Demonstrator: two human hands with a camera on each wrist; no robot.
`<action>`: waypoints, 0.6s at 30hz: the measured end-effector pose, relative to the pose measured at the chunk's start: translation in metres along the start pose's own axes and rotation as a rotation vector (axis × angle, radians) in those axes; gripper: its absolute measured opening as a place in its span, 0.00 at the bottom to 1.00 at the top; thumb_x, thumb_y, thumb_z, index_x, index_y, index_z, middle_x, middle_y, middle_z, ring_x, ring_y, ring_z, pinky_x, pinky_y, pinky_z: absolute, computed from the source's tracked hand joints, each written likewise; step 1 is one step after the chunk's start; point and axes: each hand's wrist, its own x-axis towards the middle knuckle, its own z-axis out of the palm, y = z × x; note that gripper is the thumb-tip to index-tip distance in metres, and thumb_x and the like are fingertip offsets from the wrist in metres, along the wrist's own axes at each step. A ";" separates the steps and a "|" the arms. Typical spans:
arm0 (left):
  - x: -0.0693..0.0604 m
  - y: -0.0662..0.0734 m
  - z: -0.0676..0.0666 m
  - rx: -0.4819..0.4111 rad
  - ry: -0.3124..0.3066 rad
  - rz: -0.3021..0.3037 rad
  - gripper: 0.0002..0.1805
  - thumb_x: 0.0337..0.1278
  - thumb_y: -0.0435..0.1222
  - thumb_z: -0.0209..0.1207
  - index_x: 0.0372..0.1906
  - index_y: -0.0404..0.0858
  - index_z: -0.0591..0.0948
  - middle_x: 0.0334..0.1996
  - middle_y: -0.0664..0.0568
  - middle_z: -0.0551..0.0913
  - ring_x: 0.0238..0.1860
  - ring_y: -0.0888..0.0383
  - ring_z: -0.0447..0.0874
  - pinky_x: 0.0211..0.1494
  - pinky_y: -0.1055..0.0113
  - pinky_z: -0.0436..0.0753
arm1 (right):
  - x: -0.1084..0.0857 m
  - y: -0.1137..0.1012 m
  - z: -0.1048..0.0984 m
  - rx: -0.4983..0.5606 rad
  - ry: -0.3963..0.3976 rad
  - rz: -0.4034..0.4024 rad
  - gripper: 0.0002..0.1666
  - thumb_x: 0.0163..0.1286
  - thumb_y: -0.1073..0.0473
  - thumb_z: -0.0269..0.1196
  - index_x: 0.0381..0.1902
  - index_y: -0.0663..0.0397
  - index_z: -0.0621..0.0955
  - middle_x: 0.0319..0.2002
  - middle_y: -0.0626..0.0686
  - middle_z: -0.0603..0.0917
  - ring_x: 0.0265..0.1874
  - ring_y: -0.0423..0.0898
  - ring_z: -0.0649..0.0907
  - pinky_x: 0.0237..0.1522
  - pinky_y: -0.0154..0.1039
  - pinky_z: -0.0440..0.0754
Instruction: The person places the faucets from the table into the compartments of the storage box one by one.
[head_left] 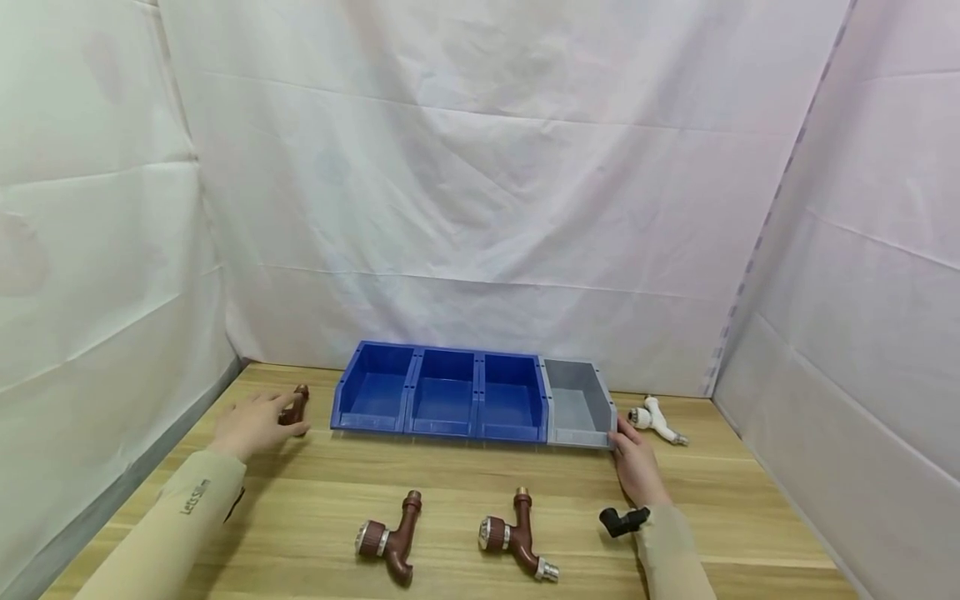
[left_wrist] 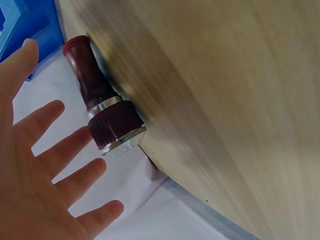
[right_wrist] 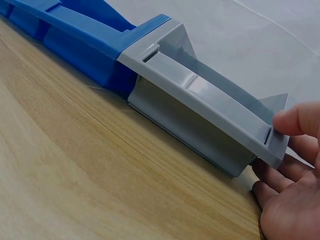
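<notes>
My left hand (head_left: 251, 425) is at the table's left side, by a dark brown faucet (head_left: 299, 407). In the left wrist view its fingers are spread beside that faucet (left_wrist: 92, 82), and nothing is held. At the other end, my right hand (head_left: 636, 468) pinches the front corner of the grey bin (head_left: 577, 408). The right wrist view shows the thumb on top of the rim and the other fingers below it. Several blue bins (head_left: 442, 396) stand in a row joined to the grey one; the bins hold nothing visible.
Two more brown faucets, a left one (head_left: 401, 537) and a right one (head_left: 523, 533), lie at the front of the wooden table (head_left: 315, 517). Behind my right hand lies a white faucet (head_left: 654, 419). A black elbow-shaped piece (head_left: 624, 522) shows at my right wrist. White sheets (head_left: 487, 192) enclose the table.
</notes>
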 end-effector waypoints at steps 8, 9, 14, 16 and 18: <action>-0.002 0.001 0.003 0.005 -0.048 -0.009 0.41 0.56 0.60 0.60 0.66 0.36 0.72 0.59 0.28 0.71 0.57 0.25 0.67 0.51 0.29 0.65 | 0.000 -0.001 0.002 0.019 -0.006 0.001 0.34 0.75 0.72 0.42 0.76 0.65 0.47 0.76 0.56 0.43 0.74 0.47 0.46 0.70 0.40 0.48; -0.003 0.001 0.002 0.005 -0.054 -0.011 0.41 0.56 0.60 0.60 0.66 0.36 0.72 0.59 0.28 0.71 0.57 0.25 0.67 0.51 0.29 0.65 | 0.000 -0.001 0.002 0.020 -0.007 -0.002 0.34 0.75 0.72 0.42 0.75 0.66 0.47 0.76 0.56 0.43 0.74 0.47 0.46 0.70 0.40 0.48; -0.003 0.001 0.002 -0.009 -0.077 -0.015 0.42 0.55 0.60 0.60 0.66 0.36 0.72 0.60 0.28 0.71 0.58 0.26 0.66 0.49 0.31 0.68 | 0.000 -0.002 0.002 0.001 -0.016 -0.010 0.35 0.75 0.72 0.42 0.75 0.66 0.47 0.76 0.57 0.42 0.74 0.48 0.46 0.71 0.41 0.47; -0.002 0.000 0.004 -0.010 -0.073 -0.008 0.41 0.55 0.60 0.61 0.65 0.35 0.73 0.59 0.28 0.71 0.57 0.26 0.67 0.48 0.32 0.70 | 0.000 -0.001 0.002 -0.015 -0.019 -0.011 0.35 0.75 0.72 0.43 0.76 0.66 0.46 0.76 0.58 0.42 0.74 0.49 0.45 0.71 0.42 0.46; -0.001 -0.001 0.005 -0.007 -0.065 -0.001 0.41 0.54 0.59 0.62 0.64 0.34 0.74 0.58 0.29 0.72 0.57 0.27 0.68 0.48 0.33 0.71 | -0.001 -0.001 0.001 -0.032 -0.016 -0.009 0.35 0.75 0.71 0.43 0.76 0.65 0.46 0.76 0.58 0.42 0.74 0.49 0.45 0.71 0.43 0.46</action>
